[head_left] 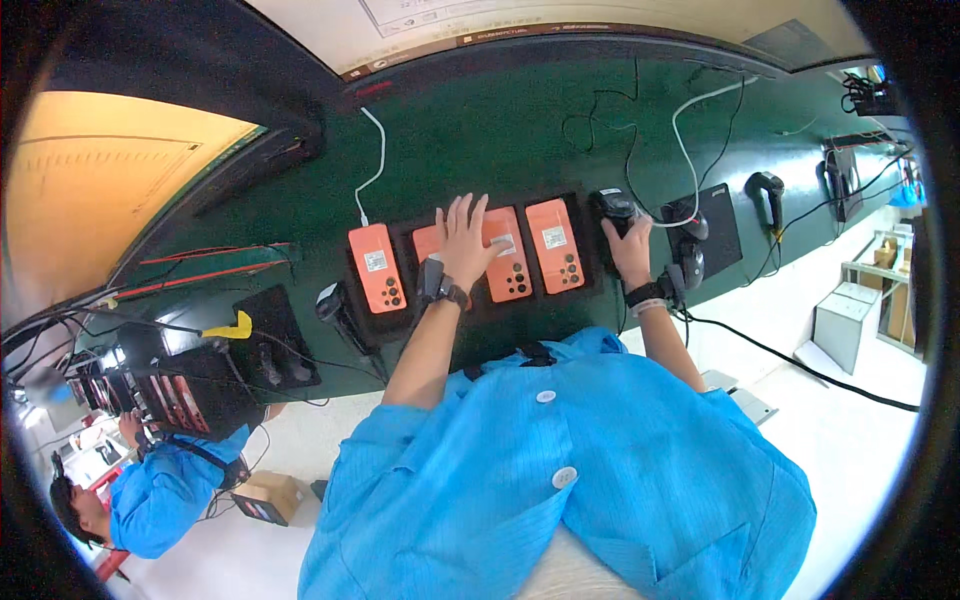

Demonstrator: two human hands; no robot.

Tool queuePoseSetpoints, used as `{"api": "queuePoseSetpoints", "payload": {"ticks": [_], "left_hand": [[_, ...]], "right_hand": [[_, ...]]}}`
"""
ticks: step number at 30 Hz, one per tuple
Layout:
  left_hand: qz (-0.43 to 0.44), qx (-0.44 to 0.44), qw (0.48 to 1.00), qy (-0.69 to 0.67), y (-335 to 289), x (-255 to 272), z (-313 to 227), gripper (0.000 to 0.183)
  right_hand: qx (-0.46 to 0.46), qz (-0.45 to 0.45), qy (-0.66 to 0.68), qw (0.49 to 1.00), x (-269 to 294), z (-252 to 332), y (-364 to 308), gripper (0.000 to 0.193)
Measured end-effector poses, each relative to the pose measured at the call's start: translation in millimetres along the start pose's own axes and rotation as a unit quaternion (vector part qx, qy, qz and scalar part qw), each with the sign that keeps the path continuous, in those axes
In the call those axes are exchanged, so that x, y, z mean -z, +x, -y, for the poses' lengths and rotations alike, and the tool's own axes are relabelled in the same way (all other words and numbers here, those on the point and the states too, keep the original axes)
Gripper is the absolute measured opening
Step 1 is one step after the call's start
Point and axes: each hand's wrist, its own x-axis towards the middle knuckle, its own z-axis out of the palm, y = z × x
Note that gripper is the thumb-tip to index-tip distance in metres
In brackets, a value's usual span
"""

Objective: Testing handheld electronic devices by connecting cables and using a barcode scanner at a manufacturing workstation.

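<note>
Several coral-coloured smartphones lie back up in a row on dark mats, most showing a white label and camera lenses. The leftmost phone (pixel 376 285) has a white cable plugged into its top end. My left hand (pixel 466 250) rests flat with fingers stretched out over a partly hidden phone (pixel 425 240) and the edge of the labelled phone (pixel 508 270) beside it. At the row's right end lies another phone (pixel 553 218). Just right of it, my right hand (pixel 630 252) is closed round a black handheld barcode scanner (pixel 612 203), whose lower part my fingers hide.
Monitors (pixel 560 30) stand along the back of the green bench (pixel 480 130). More scanners (pixel 768 195) lie to the right, another scanner (pixel 340 305) to the left. White and black cables cross the bench. At lower left a co-worker (pixel 170 490) sits near a cardboard box (pixel 270 497).
</note>
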Motion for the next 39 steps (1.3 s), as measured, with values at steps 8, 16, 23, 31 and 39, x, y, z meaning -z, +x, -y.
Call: {"api": "queuePoseSetpoints", "payload": {"ticks": [8, 16, 23, 31, 39], "left_hand": [[0.033, 0.031, 0.998, 0.034, 10, 2, 7, 0.087], [-0.065, -0.02, 0.996, 0.049, 15, 1, 1, 0.086], [-0.028, -0.004, 0.997, 0.077, 2, -16, 15, 0.084], [0.014, -0.012, 0.995, 0.101, 7, -9, 7, 0.094], [0.01, 0.024, 0.995, 0.098, 3, -12, 8, 0.091]], "right_hand": [[-0.245, 0.22, 0.21, 0.921, 17, 21, 1, 0.051], [-0.026, 0.25, 0.242, 0.937, 6, 114, -43, 0.07], [-0.068, 0.342, 0.291, 0.891, 19, 135, -55, 0.079], [-0.079, 0.313, 0.308, 0.895, 12, 129, -67, 0.056], [-0.042, 0.323, 0.275, 0.904, -4, 124, -68, 0.074]]}}
